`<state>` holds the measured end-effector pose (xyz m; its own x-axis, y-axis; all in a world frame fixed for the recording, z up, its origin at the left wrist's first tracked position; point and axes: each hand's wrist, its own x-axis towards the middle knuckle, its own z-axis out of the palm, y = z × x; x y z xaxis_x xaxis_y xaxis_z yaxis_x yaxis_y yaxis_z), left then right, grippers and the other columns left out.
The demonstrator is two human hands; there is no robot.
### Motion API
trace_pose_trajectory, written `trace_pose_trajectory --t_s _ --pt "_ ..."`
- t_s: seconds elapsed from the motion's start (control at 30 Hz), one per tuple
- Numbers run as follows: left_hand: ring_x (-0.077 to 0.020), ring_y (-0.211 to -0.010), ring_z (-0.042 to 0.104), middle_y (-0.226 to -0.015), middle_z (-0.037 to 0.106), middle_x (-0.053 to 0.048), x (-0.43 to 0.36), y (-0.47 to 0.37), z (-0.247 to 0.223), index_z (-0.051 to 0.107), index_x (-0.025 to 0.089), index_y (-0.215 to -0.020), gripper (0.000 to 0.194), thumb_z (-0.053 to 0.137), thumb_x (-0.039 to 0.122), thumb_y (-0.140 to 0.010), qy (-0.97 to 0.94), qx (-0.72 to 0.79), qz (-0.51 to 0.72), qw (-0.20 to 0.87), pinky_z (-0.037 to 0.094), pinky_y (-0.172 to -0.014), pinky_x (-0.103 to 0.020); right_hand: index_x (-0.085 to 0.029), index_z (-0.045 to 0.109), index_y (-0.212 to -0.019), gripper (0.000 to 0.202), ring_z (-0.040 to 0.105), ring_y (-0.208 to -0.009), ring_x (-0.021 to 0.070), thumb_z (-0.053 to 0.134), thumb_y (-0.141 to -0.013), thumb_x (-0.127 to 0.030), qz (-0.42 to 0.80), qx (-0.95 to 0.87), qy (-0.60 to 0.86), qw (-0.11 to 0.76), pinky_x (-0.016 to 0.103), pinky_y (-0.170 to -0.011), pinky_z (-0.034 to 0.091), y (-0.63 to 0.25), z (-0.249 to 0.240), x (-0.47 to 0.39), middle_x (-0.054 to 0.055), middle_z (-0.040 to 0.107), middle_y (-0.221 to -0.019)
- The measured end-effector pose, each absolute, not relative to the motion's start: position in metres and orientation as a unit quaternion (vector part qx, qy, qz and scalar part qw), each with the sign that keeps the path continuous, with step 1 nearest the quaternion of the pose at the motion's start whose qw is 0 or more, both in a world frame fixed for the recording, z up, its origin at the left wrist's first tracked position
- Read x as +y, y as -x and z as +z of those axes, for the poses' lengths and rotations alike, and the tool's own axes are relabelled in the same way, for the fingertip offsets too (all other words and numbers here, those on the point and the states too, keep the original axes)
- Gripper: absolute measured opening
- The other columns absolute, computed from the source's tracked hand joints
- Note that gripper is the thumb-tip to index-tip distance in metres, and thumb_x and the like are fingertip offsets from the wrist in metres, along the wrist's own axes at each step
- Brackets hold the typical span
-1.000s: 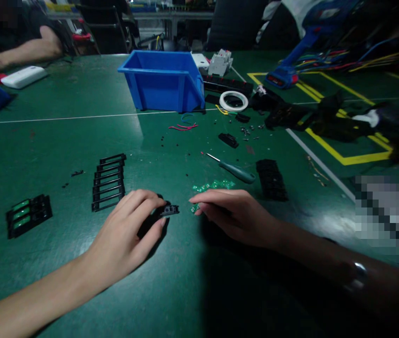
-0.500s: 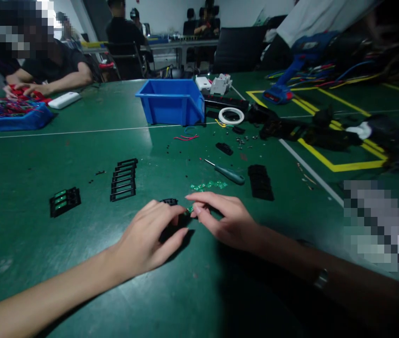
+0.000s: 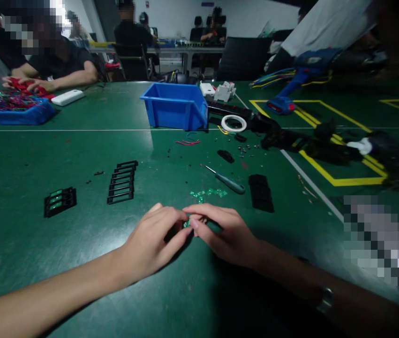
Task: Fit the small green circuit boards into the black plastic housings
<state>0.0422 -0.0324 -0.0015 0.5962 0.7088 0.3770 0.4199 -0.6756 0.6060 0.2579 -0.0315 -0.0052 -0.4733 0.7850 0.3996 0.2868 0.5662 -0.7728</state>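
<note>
My left hand (image 3: 159, 234) and my right hand (image 3: 227, 233) meet at the near middle of the table. Between their fingertips is a small green circuit board (image 3: 186, 224), mostly covered. Left thumb and index finger close on its left side; the right thumb and fingers pinch it from the right. Just beyond lie several more little green circuit boards (image 3: 213, 192) in a loose row. A screwdriver (image 3: 230, 182) with a green handle rests behind them. Left of my hands are slotted black frames (image 3: 122, 183) and a black holder (image 3: 60, 202) with green boards in it.
Stacked black parts (image 3: 260, 192) lie to the right. Farther back stand a blue bin (image 3: 174, 110), a roll of white tape (image 3: 233, 123), scattered screws (image 3: 246, 149) and a blue power drill (image 3: 304, 77). A co-worker (image 3: 58, 61) sits far left by a blue tray of wires (image 3: 12, 115).
My left thumb and index finger have come in closer to the green circuit board and my right fingertips. A black part that showed behind my left hand is now hidden. The view has shifted slightly.
</note>
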Motion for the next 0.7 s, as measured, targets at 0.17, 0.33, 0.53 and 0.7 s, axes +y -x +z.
trace_pose_trajectory --t_s 0.17,0.33,0.53,0.7 --pt "-0.0157 -0.078 0.057 -0.089 0.067 -0.003 -0.0311 -0.0390 -0.0023 0.060 0.016 -0.104 0.012 0.065 0.011 -0.094 -0.859 0.303 0.338 0.236 0.040 -0.074 -0.032 -0.018 0.059 -0.132 0.037 0.070 -0.094 0.0145 0.055 -0.097 -0.009 0.369 -0.794 0.271 0.400 0.025 -0.082 0.054 -0.2625 -0.0032 -0.0309 0.007 0.073 -0.110" --pt "-0.0132 -0.078 0.058 -0.088 0.067 -0.002 -0.0282 -0.0371 -0.0005 0.061 0.014 -0.101 0.016 0.066 0.004 -0.090 -0.837 0.293 0.372 0.274 0.042 -0.075 -0.030 -0.018 0.058 -0.132 0.035 0.067 -0.091 0.0154 0.051 -0.099 -0.010 0.424 -0.791 0.260 0.356 0.028 -0.081 0.054 -0.2637 -0.0012 -0.0276 0.007 0.071 -0.105" --pt "-0.0132 -0.075 0.061 -0.086 0.068 -0.003 -0.0267 -0.0369 0.0017 0.061 0.014 -0.100 0.020 0.067 0.001 -0.085 -0.818 0.278 0.406 0.299 0.046 -0.071 -0.029 -0.015 0.061 -0.115 0.018 0.063 -0.080 0.0143 0.055 -0.098 -0.014 0.410 -0.803 0.281 0.328 0.026 -0.071 0.050 -0.2639 -0.0035 -0.0246 0.006 0.067 -0.093" --pt "-0.0165 -0.074 0.063 -0.085 0.071 -0.007 -0.0267 -0.0366 0.0001 0.060 0.013 -0.103 0.026 0.067 -0.001 -0.082 -0.844 0.220 0.390 0.296 0.047 -0.070 -0.034 -0.013 0.062 -0.105 0.013 0.060 -0.072 0.0137 0.051 -0.098 -0.016 0.401 -0.827 0.271 0.288 0.027 -0.066 0.046 -0.2635 -0.0054 -0.0228 0.006 0.066 -0.085"
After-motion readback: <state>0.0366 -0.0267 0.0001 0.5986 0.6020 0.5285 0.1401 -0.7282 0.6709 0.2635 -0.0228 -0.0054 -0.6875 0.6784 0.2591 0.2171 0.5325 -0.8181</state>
